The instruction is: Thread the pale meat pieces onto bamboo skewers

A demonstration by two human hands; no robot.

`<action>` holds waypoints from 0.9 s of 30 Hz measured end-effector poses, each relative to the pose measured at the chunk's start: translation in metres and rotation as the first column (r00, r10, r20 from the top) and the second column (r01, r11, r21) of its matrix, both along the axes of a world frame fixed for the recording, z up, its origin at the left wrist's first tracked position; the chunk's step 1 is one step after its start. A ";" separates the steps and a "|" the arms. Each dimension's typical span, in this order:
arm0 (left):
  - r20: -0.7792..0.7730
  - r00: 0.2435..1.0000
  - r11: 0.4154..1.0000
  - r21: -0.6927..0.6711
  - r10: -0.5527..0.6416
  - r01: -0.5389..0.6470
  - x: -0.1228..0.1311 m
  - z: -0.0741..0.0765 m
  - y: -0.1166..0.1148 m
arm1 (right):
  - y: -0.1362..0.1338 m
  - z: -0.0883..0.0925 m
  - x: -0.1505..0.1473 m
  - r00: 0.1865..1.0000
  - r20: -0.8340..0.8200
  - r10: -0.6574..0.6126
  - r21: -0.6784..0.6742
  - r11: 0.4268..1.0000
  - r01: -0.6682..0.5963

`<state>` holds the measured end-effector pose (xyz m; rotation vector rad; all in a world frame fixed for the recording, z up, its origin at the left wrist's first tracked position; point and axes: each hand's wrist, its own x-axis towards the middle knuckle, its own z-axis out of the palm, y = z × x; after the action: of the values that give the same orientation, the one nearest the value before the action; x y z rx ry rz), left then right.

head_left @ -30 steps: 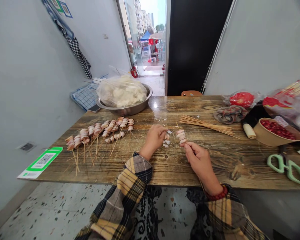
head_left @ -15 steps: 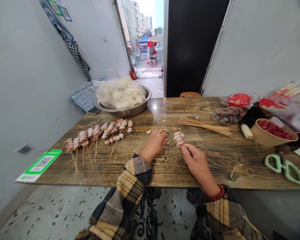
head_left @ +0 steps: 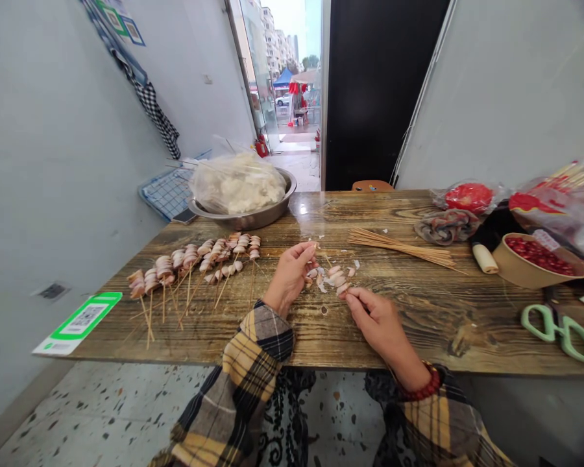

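Between the thumb and fingers of my right hand [head_left: 382,324] is a bamboo skewer threaded with several garlic cloves [head_left: 338,277], its bare tip pointing up and to the left. My left hand [head_left: 291,272] is closed in a pinch on a small pale piece, seemingly a garlic clove [head_left: 314,246], close to that tip. Loose cloves and papery peels [head_left: 320,279] lie on the wooden table [head_left: 272,337] between my hands. To the left rests a row of filled garlic skewers [head_left: 189,254], their sticks toward me.
A metal basin [head_left: 243,220] with a plastic bag of pale, fluffy-looking contents [head_left: 238,185] stands at the back left. Bare skewers [head_left: 401,248] lie at centre right. Farther right are a bowl of red pieces [head_left: 520,269], green-handled scissors [head_left: 562,331] and a bundled cloth [head_left: 448,226].
My left hand has lifted off the table and turned up, pinching a small piece near the skewer tip. The right hand's skewer now leans farther left; loose cloves and peels are uncovered.
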<state>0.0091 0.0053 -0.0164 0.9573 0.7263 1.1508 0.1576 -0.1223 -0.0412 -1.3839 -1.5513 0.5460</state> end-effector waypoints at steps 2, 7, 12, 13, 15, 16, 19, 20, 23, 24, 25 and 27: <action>0.002 1.000 1.000 -0.013 -0.025 0.025 0.000 0.001 -0.001 | 0.000 0.000 0.000 1.000 0.011 0.012 -0.002 1.000 -0.011; 0.042 0.995 0.995 -0.045 -0.085 0.087 0.000 0.002 -0.003 | 0.000 -0.002 0.000 1.000 0.025 0.015 0.000 1.000 -0.015; 0.082 0.985 0.987 -0.038 -0.151 0.154 0.000 0.001 -0.004 | 0.001 -0.003 -0.001 0.999 0.048 0.009 0.002 1.000 -0.009; 0.087 0.983 0.986 -0.035 -0.161 0.165 0.000 0.001 -0.004 | 0.001 -0.003 -0.001 0.999 0.049 0.003 0.002 1.000 -0.003; 0.096 0.980 0.983 -0.033 -0.175 0.179 -0.001 0.001 -0.005 | 0.001 -0.002 -0.001 0.999 0.045 -0.011 0.001 1.000 0.011; 0.098 0.979 0.982 -0.032 -0.181 0.185 -0.001 0.002 -0.006 | 0.001 -0.002 -0.001 0.999 0.044 -0.018 -0.001 1.000 0.018; 0.093 0.974 0.978 -0.021 -0.205 0.207 -0.002 0.002 -0.007 | 0.001 -0.002 0.000 0.999 0.047 -0.024 -0.011 1.000 0.025; 0.089 0.974 0.977 -0.015 -0.210 0.212 -0.002 0.002 -0.007 | 0.001 -0.002 0.000 0.998 0.049 -0.025 -0.014 1.000 0.026; 0.079 0.973 0.975 -0.012 -0.219 0.220 -0.002 0.002 -0.007 | 0.001 -0.003 0.000 0.999 0.038 -0.034 -0.012 0.999 0.034; 0.074 0.973 0.976 -0.013 -0.218 0.219 -0.002 0.002 -0.007 | 0.001 -0.003 0.000 0.999 0.028 -0.038 -0.007 0.999 0.038; 0.066 0.975 0.976 -0.013 -0.214 0.215 -0.002 0.002 -0.007 | 0.001 -0.003 -0.001 0.999 0.015 -0.042 0.000 0.999 0.042; 0.045 0.979 0.980 -0.005 -0.200 0.200 -0.001 0.002 -0.007 | 0.001 -0.003 -0.001 0.999 0.001 -0.040 0.013 0.999 0.040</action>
<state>0.0085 -0.0019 -0.0143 0.9713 0.5851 0.9880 0.1565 -0.1215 -0.0438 -1.4023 -1.5223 0.5107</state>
